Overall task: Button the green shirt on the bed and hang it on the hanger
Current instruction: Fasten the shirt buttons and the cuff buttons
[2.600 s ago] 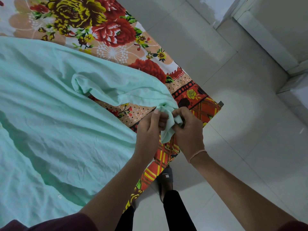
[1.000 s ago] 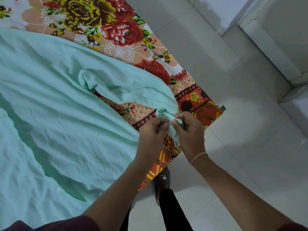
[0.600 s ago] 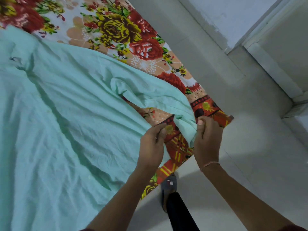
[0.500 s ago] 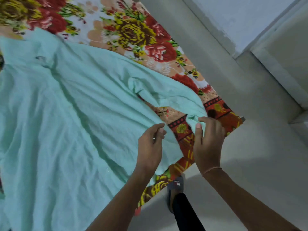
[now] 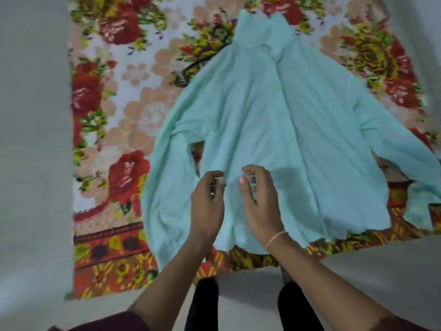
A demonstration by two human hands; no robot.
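Mismatching button and hole is the likeliest slip from here, since the green shirt lies front-up and spread wide on the floral bed, collar at the far end and hem at the near edge. The picture is too blurred to show which buttons along the centre placket are done. Starting one hole off would skew the whole front and make it sit crooked on the hanger. A second risk is dragging: the hem lies right at the bed's near edge, so a careless tug on the soft, creased cloth could pull it towards the floor. A dark curved shape peeks out beside the shirt's far left shoulder (probably the hanger, though I cannot be sure), and lifting the shirt blindly could snag on it. Both forearms reach in from the near side. The left hand and right hand hover side by side over the lower front, left of the placket, backs up and wrists roughly level. Their fingers are loosely curled, with thumbs and fingertips turned towards each other across a small gap. Neither seems to have hold of any cloth.
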